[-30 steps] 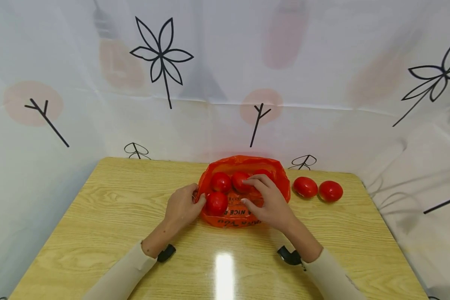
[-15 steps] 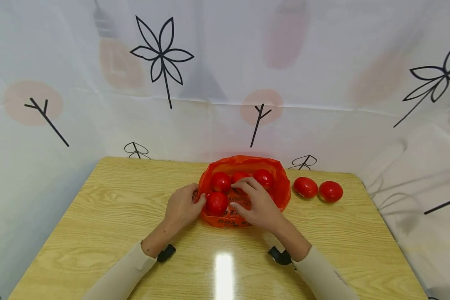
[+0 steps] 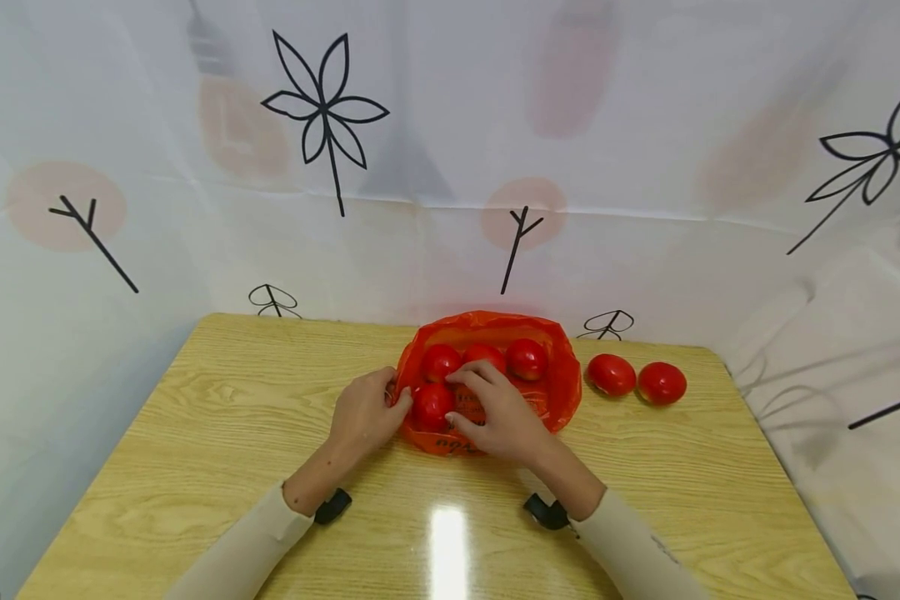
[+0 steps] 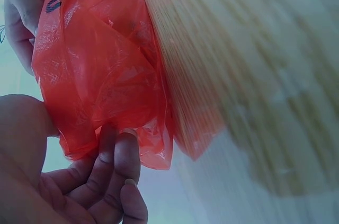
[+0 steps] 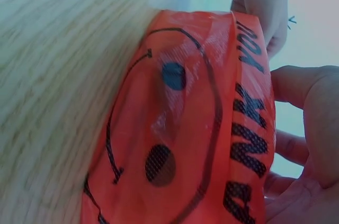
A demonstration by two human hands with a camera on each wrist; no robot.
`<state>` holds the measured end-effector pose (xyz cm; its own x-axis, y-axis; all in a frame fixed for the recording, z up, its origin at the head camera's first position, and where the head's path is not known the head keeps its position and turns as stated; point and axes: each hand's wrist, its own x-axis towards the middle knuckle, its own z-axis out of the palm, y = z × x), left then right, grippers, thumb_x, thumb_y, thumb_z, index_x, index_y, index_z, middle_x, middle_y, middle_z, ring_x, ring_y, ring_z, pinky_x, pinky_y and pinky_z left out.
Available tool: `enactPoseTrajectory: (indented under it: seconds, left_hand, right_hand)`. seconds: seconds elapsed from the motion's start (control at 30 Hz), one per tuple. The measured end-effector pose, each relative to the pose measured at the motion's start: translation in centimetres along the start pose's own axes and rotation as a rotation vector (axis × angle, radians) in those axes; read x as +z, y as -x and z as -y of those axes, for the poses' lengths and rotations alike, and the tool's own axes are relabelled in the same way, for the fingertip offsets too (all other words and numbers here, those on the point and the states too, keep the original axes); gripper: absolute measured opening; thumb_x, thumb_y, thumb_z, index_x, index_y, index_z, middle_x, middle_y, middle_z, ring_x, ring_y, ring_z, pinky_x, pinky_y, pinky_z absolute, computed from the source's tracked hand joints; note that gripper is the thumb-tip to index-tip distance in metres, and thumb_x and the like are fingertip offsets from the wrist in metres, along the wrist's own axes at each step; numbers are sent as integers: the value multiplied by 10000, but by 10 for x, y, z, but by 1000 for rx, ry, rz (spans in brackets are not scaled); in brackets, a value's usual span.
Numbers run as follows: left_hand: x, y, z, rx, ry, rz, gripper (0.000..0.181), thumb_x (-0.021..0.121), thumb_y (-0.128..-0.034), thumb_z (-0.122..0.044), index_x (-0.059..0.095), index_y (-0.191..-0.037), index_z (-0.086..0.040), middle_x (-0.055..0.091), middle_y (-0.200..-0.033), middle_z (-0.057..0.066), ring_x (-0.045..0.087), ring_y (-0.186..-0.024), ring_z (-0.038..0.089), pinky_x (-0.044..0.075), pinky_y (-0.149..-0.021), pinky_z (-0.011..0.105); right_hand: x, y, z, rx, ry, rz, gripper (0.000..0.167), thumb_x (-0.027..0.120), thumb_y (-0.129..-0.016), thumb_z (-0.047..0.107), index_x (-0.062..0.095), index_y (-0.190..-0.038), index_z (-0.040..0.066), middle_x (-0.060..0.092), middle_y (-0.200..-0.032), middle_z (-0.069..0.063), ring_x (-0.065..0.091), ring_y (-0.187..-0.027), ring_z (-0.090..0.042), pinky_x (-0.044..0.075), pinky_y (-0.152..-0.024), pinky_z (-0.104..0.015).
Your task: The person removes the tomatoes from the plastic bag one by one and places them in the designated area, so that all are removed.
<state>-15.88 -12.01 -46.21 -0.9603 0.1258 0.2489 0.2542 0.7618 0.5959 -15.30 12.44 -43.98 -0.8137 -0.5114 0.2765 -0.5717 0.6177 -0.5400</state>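
Observation:
In the head view, a red plastic bag (image 3: 562,392) stands on the table with its mouth spread wide. Several shiny red tomatoes sit inside: a back row and one front-left tomato (image 3: 431,407). My left hand (image 3: 367,417) pinches the bag's left rim between thumb and fingers; the left wrist view shows its fingers (image 4: 106,155) against the plastic. My right hand (image 3: 502,417) reaches over the front rim into the bag, thumb and fingers spread apart at the right side of the front-left tomato. Whether they touch it is hard to tell. Black lettering and a printed face mark the bag (image 5: 185,118).
Two more tomatoes, a nearer-bag one (image 3: 611,375) and an outer one (image 3: 662,383), lie on the table right of the bag. The wooden table (image 3: 232,433) ends at a patterned cloth backdrop (image 3: 435,250) behind the bag.
My right hand has moved left inside the bag, from near the back-right tomato to beside the front-left one. The left hand keeps its hold on the rim.

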Motion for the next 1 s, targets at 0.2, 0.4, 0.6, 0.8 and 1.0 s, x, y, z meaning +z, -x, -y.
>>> enactPoseTrajectory:
  seconds: [0.2, 0.4, 0.6, 0.8, 1.0]
  left_hand:
    - [0, 0, -1, 1, 2, 2, 134, 671, -946, -222, 642, -843, -141, 550, -660, -44, 508, -581, 148, 447, -512, 302]
    - [0, 0, -1, -6, -10, 11, 134, 674, -950, -225, 643, -853, -138, 554, -672, -40, 513, -595, 152, 453, -527, 305]
    - [0, 0, -1, -16, -8, 18, 130, 674, -953, -228, 650, -868, -132, 567, -683, -37, 522, -599, 153, 463, -531, 305]
    - [0, 0, -1, -17, -2, 20, 128, 677, -953, -228, 650, -873, -132, 568, -680, -36, 522, -590, 153, 466, -526, 304]
    - [0, 0, -2, -22, 2, 23, 117, 680, -956, -222, 659, -886, -131, 579, -686, -40, 527, -590, 147, 474, -530, 299]
  right_hand:
    - [5, -3, 1, 29, 24, 36, 497, 820, -928, 290, 660, -1377, 151, 573, -1372, 16, 596, -1229, -185, 542, -1049, -390]
    - [10, -7, 3, 45, 20, 83, 492, 809, -938, 314, 661, -1385, 173, 573, -1373, 31, 601, -1184, -158, 555, -1014, -355]
    - [13, -14, 7, 35, 36, 103, 475, 800, -943, 323, 664, -1373, 175, 597, -1368, 29, 607, -1190, -148, 556, -1016, -348]
    - [14, -19, 13, 24, 46, 112, 459, 800, -936, 308, 671, -1352, 160, 615, -1359, -4, 622, -1209, -189, 549, -1038, -385]
    - [16, -24, 15, 40, 76, 137, 468, 798, -935, 313, 677, -1355, 146, 624, -1348, -24, 633, -1193, -204, 546, -1043, -402]
